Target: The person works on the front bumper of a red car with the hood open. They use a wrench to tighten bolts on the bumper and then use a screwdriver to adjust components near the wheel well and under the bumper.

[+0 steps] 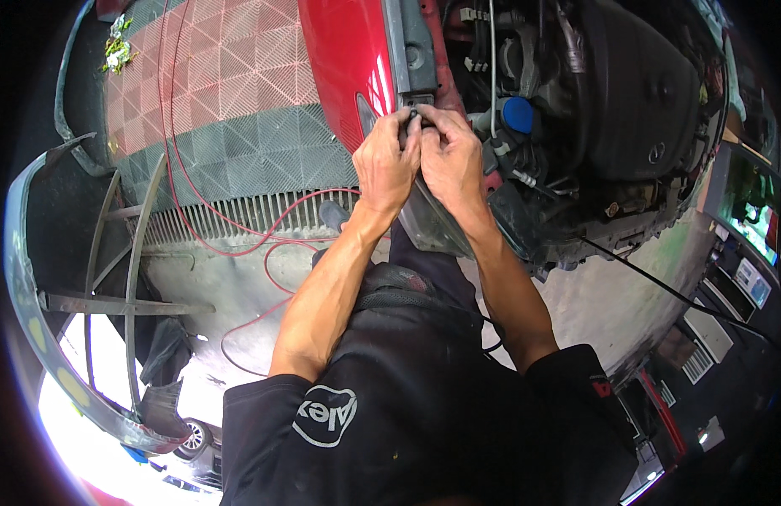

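My left hand [385,164] and my right hand [453,157] meet at the front end of a red car fender [344,59]. Thumbs and fingertips of both hands are pinched together around a small dark piece [414,115], too small and too covered to name. It sits at the end of a grey-black trim strip [414,59] along the fender's inner edge. Below the hands lies a smoky, see-through headlight [437,221], partly hidden by my right wrist.
To the right is the open engine bay, with a black engine cover [635,93] and a blue cap [518,115]. A red hose [276,226] loops over the floor on the left. A bumper [23,261] rests on a metal stand [130,278]. A black rod [669,291] slants at the right.
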`<state>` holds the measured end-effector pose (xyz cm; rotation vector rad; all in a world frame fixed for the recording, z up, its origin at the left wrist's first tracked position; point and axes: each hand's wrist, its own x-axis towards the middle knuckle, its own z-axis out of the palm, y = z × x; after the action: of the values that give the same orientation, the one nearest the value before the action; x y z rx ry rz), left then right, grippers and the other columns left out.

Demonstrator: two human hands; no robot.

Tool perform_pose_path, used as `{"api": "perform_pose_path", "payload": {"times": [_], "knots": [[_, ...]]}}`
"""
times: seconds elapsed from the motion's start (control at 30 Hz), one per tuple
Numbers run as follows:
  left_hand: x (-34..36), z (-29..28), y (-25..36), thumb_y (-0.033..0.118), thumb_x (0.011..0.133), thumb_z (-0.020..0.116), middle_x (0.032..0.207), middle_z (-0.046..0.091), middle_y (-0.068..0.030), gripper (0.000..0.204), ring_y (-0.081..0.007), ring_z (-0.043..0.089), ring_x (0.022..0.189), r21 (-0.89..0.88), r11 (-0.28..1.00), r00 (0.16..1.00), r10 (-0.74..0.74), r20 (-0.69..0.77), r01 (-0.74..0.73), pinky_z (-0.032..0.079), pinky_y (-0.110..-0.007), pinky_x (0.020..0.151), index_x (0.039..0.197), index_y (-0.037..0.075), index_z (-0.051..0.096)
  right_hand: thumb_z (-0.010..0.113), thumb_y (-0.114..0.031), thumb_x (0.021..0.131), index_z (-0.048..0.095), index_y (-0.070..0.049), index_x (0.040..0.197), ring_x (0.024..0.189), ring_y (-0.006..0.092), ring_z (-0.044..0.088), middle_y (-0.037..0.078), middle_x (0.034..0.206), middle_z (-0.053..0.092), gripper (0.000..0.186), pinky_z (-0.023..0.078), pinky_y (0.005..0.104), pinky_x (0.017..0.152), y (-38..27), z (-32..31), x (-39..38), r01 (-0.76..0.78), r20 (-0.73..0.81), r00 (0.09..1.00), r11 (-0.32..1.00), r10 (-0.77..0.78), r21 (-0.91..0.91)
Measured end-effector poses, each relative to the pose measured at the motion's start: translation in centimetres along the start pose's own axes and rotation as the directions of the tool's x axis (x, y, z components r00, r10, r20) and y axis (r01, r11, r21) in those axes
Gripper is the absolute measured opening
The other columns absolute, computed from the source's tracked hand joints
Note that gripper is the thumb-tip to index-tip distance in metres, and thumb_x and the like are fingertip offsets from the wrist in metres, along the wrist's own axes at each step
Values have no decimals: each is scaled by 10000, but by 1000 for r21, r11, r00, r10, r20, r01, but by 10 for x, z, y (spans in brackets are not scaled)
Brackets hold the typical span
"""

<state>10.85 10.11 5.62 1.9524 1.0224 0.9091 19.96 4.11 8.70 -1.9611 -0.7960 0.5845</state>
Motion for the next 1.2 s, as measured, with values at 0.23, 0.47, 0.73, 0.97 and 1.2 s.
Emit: {"api": "perform_pose_path", "payload": {"times": [0.23, 0.47, 0.73, 0.97, 1.2], "knots": [[-4, 3, -8, 90, 872, 777, 857, 686, -129, 239, -288, 700, 721, 37, 993, 994, 109, -26, -108, 541, -375, 620, 1068, 24, 656, 540, -2, 875, 675, 58, 1150, 1030, 402, 665, 237, 1104, 677, 312, 538, 436, 897, 3, 3, -6, 62, -39, 997, 998, -62, -13], [0, 5, -15, 44, 847, 784, 821, 664, -113, 284, -276, 679, 686, 42, 977, 977, 209, -41, -207, 534, -362, 601, 1097, 22, 651, 555, 13, 873, 665, 59, 1158, 1018, 396, 663, 233, 1106, 663, 309, 543, 423, 885, 5, 3, -8, 86, -54, 995, 996, -84, 39], [4, 3, -8, 54, 841, 791, 811, 659, -121, 270, -275, 678, 677, 55, 990, 991, 129, -25, -128, 531, -372, 593, 1076, 3, 669, 569, -14, 907, 634, 46, 1181, 946, 411, 662, 240, 1039, 640, 288, 547, 451, 795, -9, -8, 7, 161, 65, 986, 982, -155, -95], [6, 2, -10, 46, 852, 778, 820, 668, -129, 258, -287, 687, 688, 87, 981, 985, 174, 15, -175, 537, -369, 598, 1078, -8, 667, 567, -86, 938, 594, 35, 1121, 878, 440, 662, 221, 984, 598, 221, 552, 503, 739, -25, -28, 30, 320, 333, 918, 901, -217, -294], [6, 3, -9, 44, 856, 781, 816, 666, -134, 264, -288, 687, 686, 72, 983, 986, 169, -5, -168, 538, -363, 599, 1083, -21, 664, 574, -38, 924, 645, 49, 1097, 900, 436, 655, 223, 996, 620, 207, 545, 476, 776, -23, -34, 43, 323, 384, 896, 921, -224, -217]]}}
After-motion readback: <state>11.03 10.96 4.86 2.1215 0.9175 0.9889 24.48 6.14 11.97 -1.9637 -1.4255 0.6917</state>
